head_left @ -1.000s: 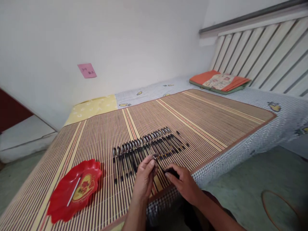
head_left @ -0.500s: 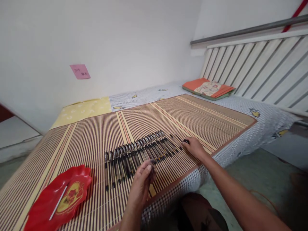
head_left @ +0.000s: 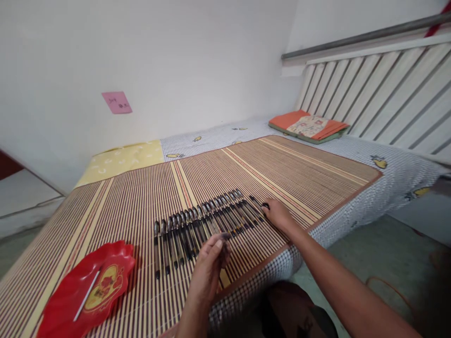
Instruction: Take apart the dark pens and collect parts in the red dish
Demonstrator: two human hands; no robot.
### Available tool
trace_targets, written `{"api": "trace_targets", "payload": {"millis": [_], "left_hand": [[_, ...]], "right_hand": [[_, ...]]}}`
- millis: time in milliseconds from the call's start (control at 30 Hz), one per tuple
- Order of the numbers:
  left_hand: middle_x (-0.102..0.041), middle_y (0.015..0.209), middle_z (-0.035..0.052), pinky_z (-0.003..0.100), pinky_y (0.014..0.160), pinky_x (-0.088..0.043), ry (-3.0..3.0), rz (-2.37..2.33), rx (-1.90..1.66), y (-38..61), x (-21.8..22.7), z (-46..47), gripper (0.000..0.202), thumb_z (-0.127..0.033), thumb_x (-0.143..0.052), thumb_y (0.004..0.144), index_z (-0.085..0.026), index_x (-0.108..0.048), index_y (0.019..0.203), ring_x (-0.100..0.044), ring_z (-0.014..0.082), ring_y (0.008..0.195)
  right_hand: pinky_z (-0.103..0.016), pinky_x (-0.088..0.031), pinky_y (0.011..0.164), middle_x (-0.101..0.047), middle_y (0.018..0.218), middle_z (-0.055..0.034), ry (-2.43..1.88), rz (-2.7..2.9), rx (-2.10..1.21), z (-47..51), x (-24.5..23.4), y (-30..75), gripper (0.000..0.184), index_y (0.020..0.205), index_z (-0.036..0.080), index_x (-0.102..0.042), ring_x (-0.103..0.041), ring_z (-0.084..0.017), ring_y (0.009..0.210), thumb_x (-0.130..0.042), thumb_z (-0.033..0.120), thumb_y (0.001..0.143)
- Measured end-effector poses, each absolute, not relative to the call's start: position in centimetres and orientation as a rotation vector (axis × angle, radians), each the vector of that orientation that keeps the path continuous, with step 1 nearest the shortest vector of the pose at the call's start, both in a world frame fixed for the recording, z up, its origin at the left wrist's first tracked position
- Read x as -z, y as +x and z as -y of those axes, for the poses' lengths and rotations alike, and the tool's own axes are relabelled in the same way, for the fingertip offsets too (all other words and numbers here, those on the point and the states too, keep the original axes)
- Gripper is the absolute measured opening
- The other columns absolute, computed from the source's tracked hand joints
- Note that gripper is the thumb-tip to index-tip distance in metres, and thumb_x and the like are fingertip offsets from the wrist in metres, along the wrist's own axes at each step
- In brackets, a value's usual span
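A row of several dark pens (head_left: 197,224) lies side by side on a striped bamboo mat (head_left: 148,197). My right hand (head_left: 278,214) reaches to the right end of the row, its fingers closed on a small black pen cap (head_left: 265,205). My left hand (head_left: 210,265) hovers near the mat's front edge, just in front of the pens, with fingertips pinched together on something I cannot make out.
A red plastic dish (head_left: 86,289) with a thin white refill (head_left: 86,295) in it sits at the front left. A folded orange cloth (head_left: 308,126) lies at the far right of the bed. A pink note (head_left: 117,102) is stuck on the wall. Slatted headboard at the right.
My right hand went from beside my left hand out to the right end of the pen row. My left hand stayed about where it was. The view shifted slightly.
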State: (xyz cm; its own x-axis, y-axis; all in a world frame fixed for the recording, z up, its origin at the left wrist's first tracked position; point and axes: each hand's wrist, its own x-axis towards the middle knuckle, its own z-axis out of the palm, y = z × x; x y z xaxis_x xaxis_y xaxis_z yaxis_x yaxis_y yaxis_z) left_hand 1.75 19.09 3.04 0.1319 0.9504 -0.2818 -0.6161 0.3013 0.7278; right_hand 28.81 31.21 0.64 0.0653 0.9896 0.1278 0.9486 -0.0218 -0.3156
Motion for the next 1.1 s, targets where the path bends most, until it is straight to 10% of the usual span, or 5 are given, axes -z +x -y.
{"api": "trace_targets", "payload": {"millis": [1100], "left_hand": [[-0.071,0.084,0.0042,0.021,0.066,-0.047,0.545,-0.837,-1.191,1.86,-2.43,-19.28,0.043,-0.043,-0.09,0.068,-0.017,-0.078,0.101,-0.062,0.0124,0.073]], "right_hand": [[-0.028,-0.043,0.08,-0.073,0.1,-0.0096,-1.839,1.924,-0.265,-30.48,-0.07,28.73,0.014,0.099,0.016,-0.071,-0.065,-0.021,0.093,-0.06,0.021,0.092]]}}
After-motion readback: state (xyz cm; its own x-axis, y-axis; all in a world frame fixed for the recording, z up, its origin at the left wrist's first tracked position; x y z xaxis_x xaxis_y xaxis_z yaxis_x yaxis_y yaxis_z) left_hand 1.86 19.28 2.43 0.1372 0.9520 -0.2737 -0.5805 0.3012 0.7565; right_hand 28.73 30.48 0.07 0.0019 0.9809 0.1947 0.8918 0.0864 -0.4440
